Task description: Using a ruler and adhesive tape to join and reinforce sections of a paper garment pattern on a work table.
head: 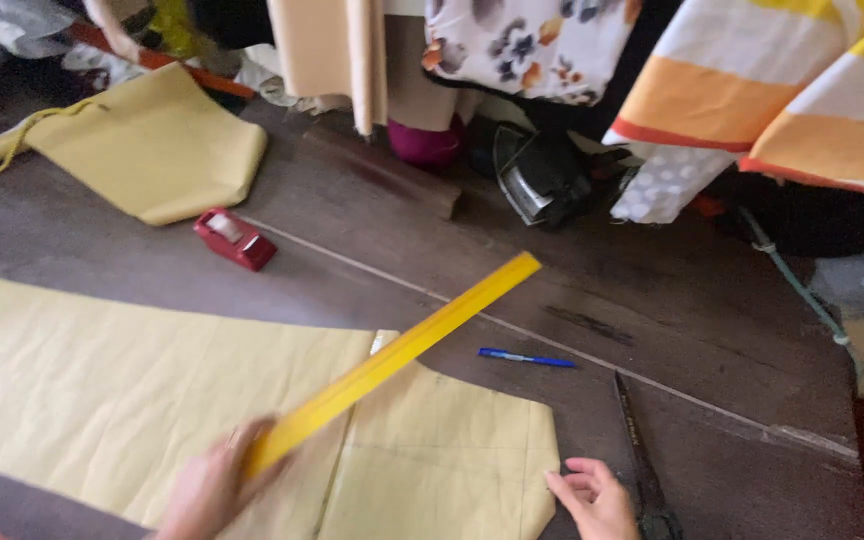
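At the near edge of the surface, our left hand (210, 490) closes its fingers round a yellow ruler (392, 360) angled over the yellow fabric (152, 390); our right hand (592, 495) rests open beside scissors (637, 450).

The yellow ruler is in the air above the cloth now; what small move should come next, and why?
Probably lower the yellow ruler flat onto the yellow cloth. The left hand holds only its near end, so it slants up off the cloth, while the right hand rests at the cloth's corner. The blue pen lies unused on the table.
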